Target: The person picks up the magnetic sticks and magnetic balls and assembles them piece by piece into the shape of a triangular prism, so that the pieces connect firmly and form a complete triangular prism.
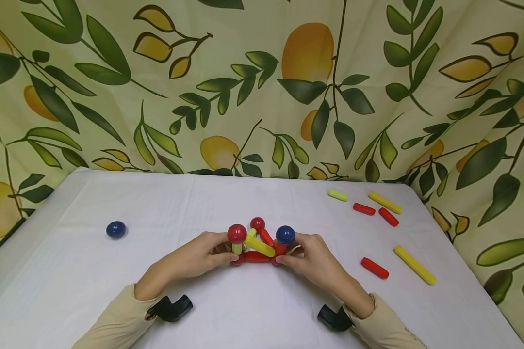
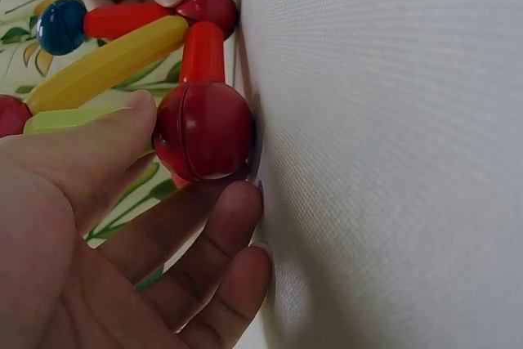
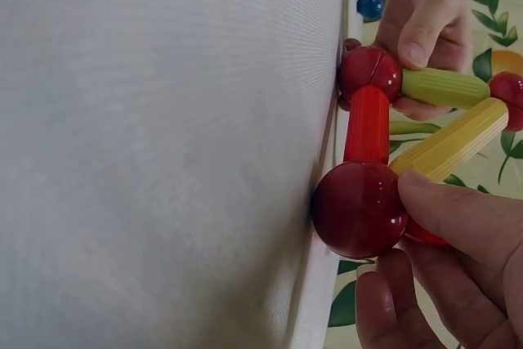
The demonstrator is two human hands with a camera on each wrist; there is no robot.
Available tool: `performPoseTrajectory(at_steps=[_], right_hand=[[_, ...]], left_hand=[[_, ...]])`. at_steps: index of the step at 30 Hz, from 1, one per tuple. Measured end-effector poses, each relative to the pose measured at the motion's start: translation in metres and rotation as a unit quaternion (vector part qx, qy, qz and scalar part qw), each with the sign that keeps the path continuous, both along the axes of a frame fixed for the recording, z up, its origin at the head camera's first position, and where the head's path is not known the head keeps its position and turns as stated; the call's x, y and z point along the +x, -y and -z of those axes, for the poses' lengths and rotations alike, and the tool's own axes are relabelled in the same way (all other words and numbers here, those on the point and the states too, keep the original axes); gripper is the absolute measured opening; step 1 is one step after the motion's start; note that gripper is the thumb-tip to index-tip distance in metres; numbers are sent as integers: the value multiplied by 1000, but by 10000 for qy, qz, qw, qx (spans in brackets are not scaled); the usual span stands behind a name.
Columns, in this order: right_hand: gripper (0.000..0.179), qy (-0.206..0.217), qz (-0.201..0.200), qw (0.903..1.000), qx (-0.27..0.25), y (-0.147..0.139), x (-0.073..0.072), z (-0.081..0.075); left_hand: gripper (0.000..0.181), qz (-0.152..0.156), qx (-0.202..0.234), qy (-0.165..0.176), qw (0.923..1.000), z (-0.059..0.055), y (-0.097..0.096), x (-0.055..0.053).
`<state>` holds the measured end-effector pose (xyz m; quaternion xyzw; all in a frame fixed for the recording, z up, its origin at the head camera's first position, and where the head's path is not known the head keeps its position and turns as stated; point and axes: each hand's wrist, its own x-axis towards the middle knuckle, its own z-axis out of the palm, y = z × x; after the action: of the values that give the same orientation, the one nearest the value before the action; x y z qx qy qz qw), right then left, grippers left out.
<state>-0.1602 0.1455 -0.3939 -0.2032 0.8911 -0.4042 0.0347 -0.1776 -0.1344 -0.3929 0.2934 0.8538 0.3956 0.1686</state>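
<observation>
Between both hands a small frame of balls and rods stands on the white table. My left hand pinches the front left red ball low down, with thumb and fingers. Opposite, my right hand grips the front right red ball. A red rod joins these two balls. A light green rod rises to an upper red ball; a red upright carries a blue ball. The yellow rod slants from the upper red ball to the front right ball. Behind sits another red ball.
A loose blue ball lies on the left of the table. To the right are a red rod, a long yellow rod and, farther back, a light green rod among several others. Fruit-patterned cloth hangs behind.
</observation>
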Motion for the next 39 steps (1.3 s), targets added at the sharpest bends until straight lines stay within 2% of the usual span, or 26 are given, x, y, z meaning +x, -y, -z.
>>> performPoseTrajectory(at_steps=[8, 14, 21, 27, 36, 39], right_hand=[[32, 173, -41, 9997, 138, -1, -1, -4], [31, 190, -71, 9995, 251, -12, 0, -11], [35, -67, 136, 9991, 397, -31, 7, -18], [37, -392, 148, 9975, 562, -46, 12, -22], [36, -899, 267, 9920, 849, -71, 19, -22], [37, -918, 378, 9903, 975, -80, 21, -22]], left_hand=[[21, -47, 8, 63, 10000, 1, 0, 0], [24, -61, 38, 143, 9999, 1, -1, 0], [23, -116, 5, 208, 9997, 1, -1, 0], [21, -120, 21, 199, 9997, 0, -1, 0], [22, -87, 67, 196, 9997, 1, 0, 0], [23, -85, 65, 197, 9997, 2, 0, 0]])
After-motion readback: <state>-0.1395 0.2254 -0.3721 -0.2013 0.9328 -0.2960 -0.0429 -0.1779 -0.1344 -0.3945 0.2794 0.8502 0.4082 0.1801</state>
